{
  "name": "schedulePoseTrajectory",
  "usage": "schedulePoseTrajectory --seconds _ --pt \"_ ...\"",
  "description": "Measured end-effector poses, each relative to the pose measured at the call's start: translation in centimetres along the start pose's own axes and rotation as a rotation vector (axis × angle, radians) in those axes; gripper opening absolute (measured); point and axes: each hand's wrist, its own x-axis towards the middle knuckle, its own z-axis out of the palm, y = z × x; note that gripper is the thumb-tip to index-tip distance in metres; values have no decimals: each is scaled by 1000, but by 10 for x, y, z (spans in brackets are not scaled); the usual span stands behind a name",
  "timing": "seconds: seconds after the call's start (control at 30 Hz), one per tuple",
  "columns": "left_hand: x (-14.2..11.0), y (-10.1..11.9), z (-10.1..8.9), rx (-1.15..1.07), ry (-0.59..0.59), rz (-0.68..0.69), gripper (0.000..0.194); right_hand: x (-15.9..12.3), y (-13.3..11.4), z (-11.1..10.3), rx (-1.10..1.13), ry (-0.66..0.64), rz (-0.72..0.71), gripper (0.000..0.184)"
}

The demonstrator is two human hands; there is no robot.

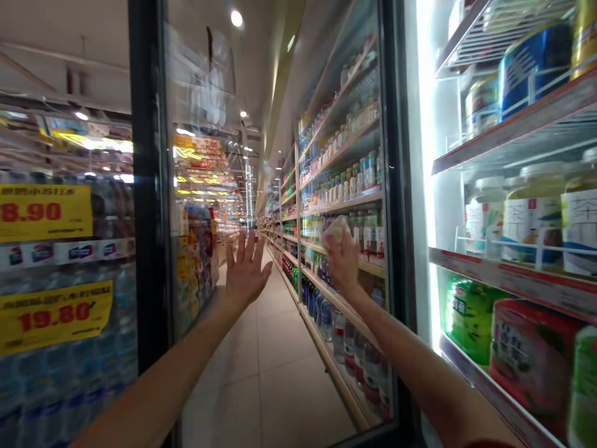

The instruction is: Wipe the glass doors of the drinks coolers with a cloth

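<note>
A glass door (pixel 280 348) with a black frame stands open in front of me. Flat against the glass, or very near it, is my left hand (pixel 245 266), its fingers spread and nothing in it. My right hand (pixel 342 261) is to the right and somewhat blurred. It presses a crumpled whitish cloth (pixel 336 229) to the same pane, with the palm turned away from me. Bottles on shelves show in the glass behind the cloth, and I cannot tell how much of that is reflection.
On the right, a lit cooler holds bottled drinks (pixel 534 214), cans (pixel 536 68) and green and red packs (pixel 534 367) on racks. At the left stand stacked water bottles (pixel 65 386) with yellow price signs (pixel 56 316). The black door frame (pixel 152 186) borders the pane.
</note>
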Motion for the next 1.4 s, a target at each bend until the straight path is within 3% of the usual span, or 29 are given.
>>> schedulePoseTrajectory --seconds 0.03,0.07,0.1,0.2,0.23,0.27,0.37,0.4,0.43,0.47,0.57,0.6,0.63,0.73,0.77,0.8,0.9,0.93,0.97,1.07,1.1,1.13,1.23,1.27,1.3,1.4 --pt "-2 3 1 0 2 2 60 -9 -1 1 19 -79 -193 43" --pt "-5 5 3 0 4 8 60 -16 -2 2 30 -117 -286 42" --pt "-7 7 4 0 3 17 59 -18 -1 4 29 -98 -245 41" --pt "-17 13 8 -7 -12 37 58 -15 -1 7 -32 165 344 46" --pt "-20 15 9 -15 -17 38 58 -14 -3 9 -48 216 459 48" --pt "-24 18 10 -26 -22 38 58 -16 -7 11 -51 211 446 48" --pt "-35 25 13 -53 -48 38 57 -31 -17 14 -4 -10 -47 44" --pt "-39 26 13 -57 -61 45 57 -37 -16 14 8 -64 -166 43" --pt "-43 28 13 -59 -71 56 57 -41 -12 13 6 -68 -170 43" --pt "-47 28 13 -58 -80 69 57 -43 -6 13 -9 -23 -66 45" --pt "-57 30 13 -61 -100 99 58 -49 11 11 -80 187 420 51" --pt "-59 30 13 -62 -101 95 59 -53 13 11 -89 213 487 52" --pt "-61 30 14 -62 -100 87 60 -59 12 11 -84 189 447 51" --pt "-66 32 15 -71 -99 75 60 -77 4 13 -19 -51 -62 46" --pt "-67 33 15 -77 -104 78 59 -80 3 13 -10 -93 -164 45" --pt "-68 34 15 -84 -114 84 59 -80 2 13 -18 -86 -154 46" --pt "-70 36 14 -88 -136 89 58 -74 -4 12 -87 106 311 49" --pt "-71 36 14 -82 -135 86 57 -72 -10 12 -92 130 381 49" --pt "-72 36 14 -74 -132 84 57 -71 -17 11 -79 104 331 49" --pt "-78 32 15 -61 -125 95 55 -69 -39 11 22 -125 -222 48" --pt "-81 28 15 -58 -121 98 55 -67 -45 11 39 -158 -298 47" --pt "-83 24 15 -54 -113 97 55 -63 -49 11 37 -147 -259 46" --pt "-92 11 14 -35 -79 66 57 -51 -59 15 -33 15 190 48" --pt "-94 8 13 -29 -71 55 58 -50 -64 16 -36 28 224 49" --pt "-95 6 12 -24 -68 49 58 -52 -70 18 -19 0 141 50" --pt "-100 3 8 -15 -77 66 56 -66 -80 19 72 -149 -397 50"
